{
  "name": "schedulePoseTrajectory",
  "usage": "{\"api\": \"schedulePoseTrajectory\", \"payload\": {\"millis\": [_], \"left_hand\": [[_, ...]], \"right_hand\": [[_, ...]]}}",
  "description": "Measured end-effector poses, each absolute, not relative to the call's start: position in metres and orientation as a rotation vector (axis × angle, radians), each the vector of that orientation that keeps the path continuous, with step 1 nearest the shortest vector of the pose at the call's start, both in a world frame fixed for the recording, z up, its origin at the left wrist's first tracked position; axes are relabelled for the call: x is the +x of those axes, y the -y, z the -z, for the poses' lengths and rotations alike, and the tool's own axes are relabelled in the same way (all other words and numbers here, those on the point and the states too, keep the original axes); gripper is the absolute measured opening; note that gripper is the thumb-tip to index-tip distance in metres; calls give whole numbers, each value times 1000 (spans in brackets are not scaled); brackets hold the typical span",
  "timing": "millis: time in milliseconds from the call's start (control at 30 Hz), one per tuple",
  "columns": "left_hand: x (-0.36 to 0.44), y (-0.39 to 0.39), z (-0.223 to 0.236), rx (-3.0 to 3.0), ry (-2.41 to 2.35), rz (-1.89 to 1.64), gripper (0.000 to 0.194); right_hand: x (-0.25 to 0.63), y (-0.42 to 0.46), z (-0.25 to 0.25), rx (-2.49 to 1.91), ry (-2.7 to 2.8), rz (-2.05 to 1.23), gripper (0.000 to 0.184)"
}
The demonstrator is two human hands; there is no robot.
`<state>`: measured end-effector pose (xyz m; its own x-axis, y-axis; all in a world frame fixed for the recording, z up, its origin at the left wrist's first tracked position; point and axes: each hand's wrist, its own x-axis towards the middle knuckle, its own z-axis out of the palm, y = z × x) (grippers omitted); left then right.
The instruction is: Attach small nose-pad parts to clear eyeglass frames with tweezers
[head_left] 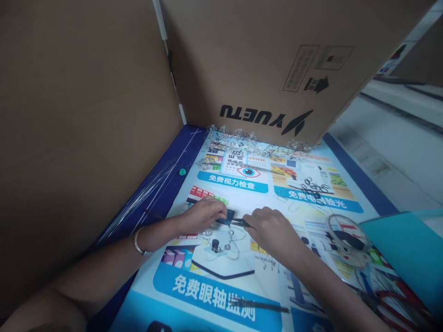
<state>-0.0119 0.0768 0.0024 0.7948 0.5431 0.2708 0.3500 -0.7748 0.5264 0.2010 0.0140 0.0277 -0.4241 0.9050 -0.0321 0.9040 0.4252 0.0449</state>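
And the right hand [273, 230] grips a dark plier-like tool [240, 222], tips toward the left hand [206, 215], whose fingers bunch closed, on what I can't tell! Beaded wire [230, 240] loops just nearside of both hands; steady wrists and gentle squeezes should serve best.

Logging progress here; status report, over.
Right hand gripping dark tool; left hand pinched near its tip, hold unclear. Clear beads lying close by. Red-handled scissors off right, not in the way.

The tool [241, 222] is dark; the poster [138, 306] is patterned white, blue and multicoloured. The cardboard [214, 50] is brown with black print [321, 84], the panel [408, 251] teal, the bracelet [136, 240] silver.
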Motion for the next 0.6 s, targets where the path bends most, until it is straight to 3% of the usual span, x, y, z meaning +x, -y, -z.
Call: {"api": "schedulePoseTrajectory", "payload": {"millis": [600], "left_hand": [[-12,-75,11,2892,-788,-540,16]], "right_hand": [[190,-5,-28,1675,-2588,-33,14]]}}
